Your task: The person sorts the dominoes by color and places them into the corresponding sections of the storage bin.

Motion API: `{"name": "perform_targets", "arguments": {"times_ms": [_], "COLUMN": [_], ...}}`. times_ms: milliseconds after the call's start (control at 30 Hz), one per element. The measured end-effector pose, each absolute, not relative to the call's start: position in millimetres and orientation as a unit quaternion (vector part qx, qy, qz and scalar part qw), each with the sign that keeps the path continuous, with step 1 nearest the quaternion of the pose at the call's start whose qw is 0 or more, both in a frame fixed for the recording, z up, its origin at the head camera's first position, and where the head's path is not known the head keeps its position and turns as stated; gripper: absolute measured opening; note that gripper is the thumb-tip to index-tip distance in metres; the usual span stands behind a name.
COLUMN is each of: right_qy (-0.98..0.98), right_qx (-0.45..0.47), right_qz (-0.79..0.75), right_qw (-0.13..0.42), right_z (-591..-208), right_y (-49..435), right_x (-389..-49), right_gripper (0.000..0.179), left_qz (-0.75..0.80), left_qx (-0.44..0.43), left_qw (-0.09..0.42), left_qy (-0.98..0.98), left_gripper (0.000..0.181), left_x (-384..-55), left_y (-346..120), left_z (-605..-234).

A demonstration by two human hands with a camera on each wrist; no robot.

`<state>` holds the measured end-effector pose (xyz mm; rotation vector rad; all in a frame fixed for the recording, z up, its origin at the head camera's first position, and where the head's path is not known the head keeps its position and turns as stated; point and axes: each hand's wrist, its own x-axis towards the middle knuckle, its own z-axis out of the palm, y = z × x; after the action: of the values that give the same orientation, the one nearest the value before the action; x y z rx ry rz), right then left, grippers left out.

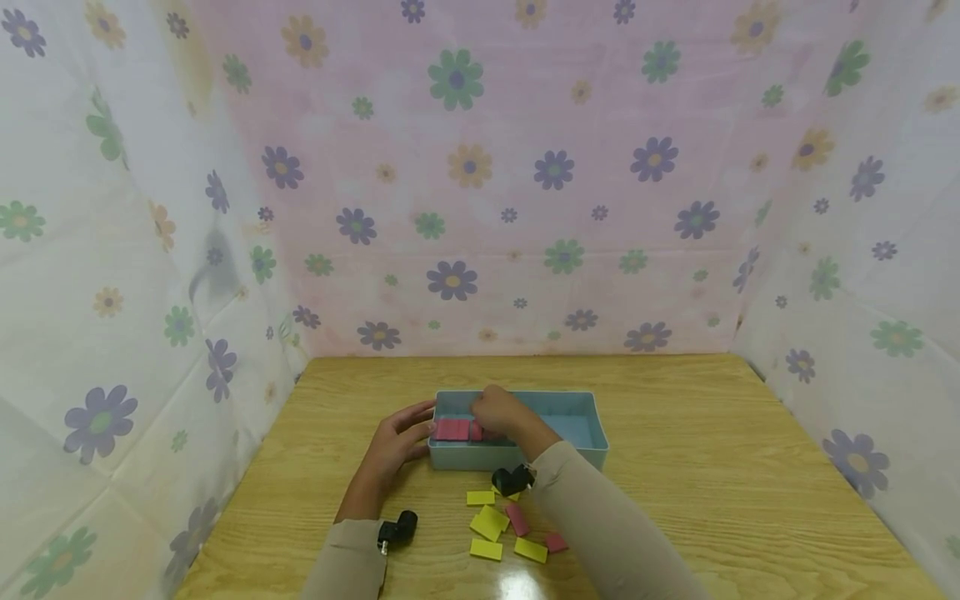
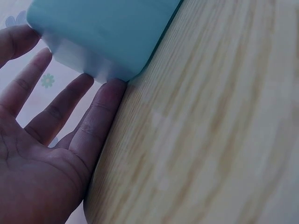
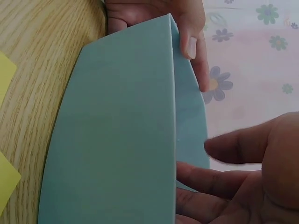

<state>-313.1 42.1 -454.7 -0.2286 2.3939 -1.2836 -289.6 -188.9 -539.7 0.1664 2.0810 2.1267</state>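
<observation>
A light blue plastic bin stands on the table. My left hand holds its left end, with straight fingers against the outer wall and the thumb over the rim. My right hand reaches down into the bin over its near wall. Its thumb stands apart from the fingers, whose tips are hidden behind the wall. Pink rectangular blocks lie side by side at the bin's left end. Another pink block shows right beside the right hand, partly covered by it.
Several yellow blocks lie loose in front of the bin, with a pink block and another pink piece among them. The wooden table is enclosed by flower-patterned cloth at the back and sides.
</observation>
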Motion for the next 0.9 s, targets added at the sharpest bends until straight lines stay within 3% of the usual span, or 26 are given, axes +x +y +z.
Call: {"name": "perform_targets", "arguments": {"times_ms": [67, 200, 300, 367, 900], "right_qy": [0.863, 0.884, 0.893, 0.895, 0.893], "right_qx": [-0.084, -0.095, -0.100, -0.100, -0.098], "right_qz": [-0.453, -0.418, -0.402, -0.397, -0.405], "right_qw": [0.207, 0.186, 0.176, 0.178, 0.169], "right_z": [-454.4, -452.2, -450.0, -449.6, -454.4], "right_y": [41.8, 42.2, 42.7, 42.5, 43.8], "right_x": [-311.3, -306.1, -302.8, -301.9, -304.3], "right_gripper": [0.042, 0.024, 0.051, 0.058, 0.055], "left_qz": [0.709, 0.706, 0.705, 0.705, 0.707], "left_qx": [0.056, 0.051, 0.047, 0.046, 0.049], "left_qw": [0.079, 0.078, 0.080, 0.082, 0.085], "left_qy": [0.699, 0.702, 0.703, 0.703, 0.700], "left_gripper": [0.045, 0.045, 0.044, 0.043, 0.044], "left_x": [-288.8, -288.4, -288.2, -288.0, -288.0], "left_y": [-188.6, -188.0, -188.1, -188.3, -188.5], "left_z": [-539.6, -539.3, -538.7, -538.1, -537.8]}}
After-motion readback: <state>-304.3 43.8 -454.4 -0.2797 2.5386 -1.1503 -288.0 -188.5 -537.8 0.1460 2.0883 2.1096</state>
